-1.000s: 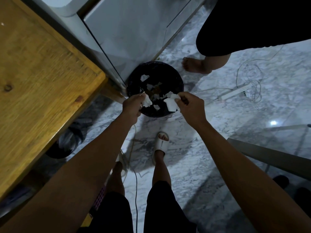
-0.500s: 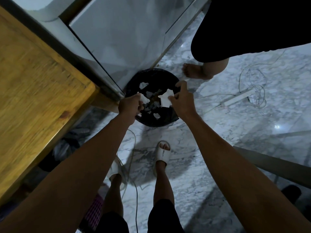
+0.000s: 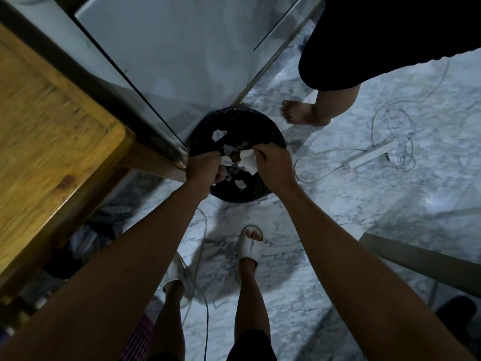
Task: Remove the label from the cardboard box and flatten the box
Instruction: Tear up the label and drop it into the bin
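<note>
Tearing paper over a round black bin, a person's two hands work w/ arms outstretched. Right hand is pinched shut on a crumpled white label scrap, ragged-edged, held just above the bin's mouth. Left hand is curled closed beside it, a smaller white shred at its fingertips; whether the 2 pieces are joined can't be told. Inside the bin, lined w/ dark plastic: several torn white bits scattered on the black. Cardboard box isn't in frame. Bin sits on grey-veined white marble floor, against a pale glossy cabinet. Wooden table, yellowish grain w/ rounded corner, at left. White power strip w/ looped cables lies at right. Second person's bare foot stands just beyond the bin; wearer's white slide sandal below.
</note>
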